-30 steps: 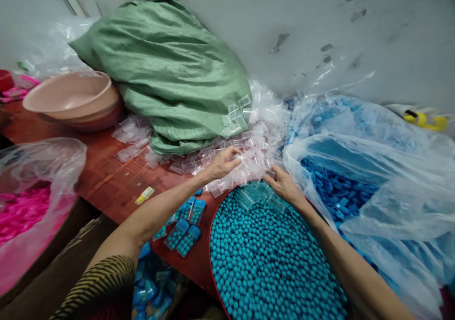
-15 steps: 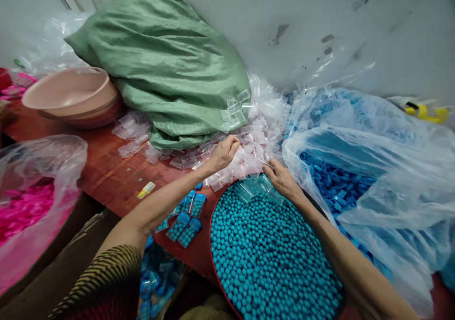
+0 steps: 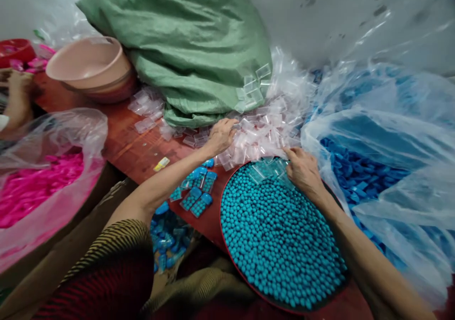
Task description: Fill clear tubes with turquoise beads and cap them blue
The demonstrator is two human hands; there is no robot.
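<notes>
My left hand [image 3: 222, 134] reaches over the near left side of a heap of clear plastic cases [image 3: 265, 128], its fingers apart and nothing seen in them. At the far right rim of a round tray of blue beads [image 3: 279, 230], my right hand [image 3: 302, 168] is bent over, touching or close to the clear cases; what its fingers hold, if anything, is too small to tell. Several clear cases [image 3: 261, 170] rest on the beads beside it. Bead-filled cases with blue caps [image 3: 199, 204] lie on the red table [image 3: 124, 144] left of the tray.
A green sack [image 3: 199, 50] stands behind the heap. Blue caps [image 3: 359, 173] fill a clear bag at right; pink pieces [image 3: 42, 182] fill another at left. A pink basin [image 3: 87, 66] and a red bowl [image 3: 16, 52] stand at far left, near another person's hand [image 3: 19, 85].
The view has shifted, so most things sit higher and further right. My left hand's fingers have spread from a closed shape. Another person's hand now shows at the left.
</notes>
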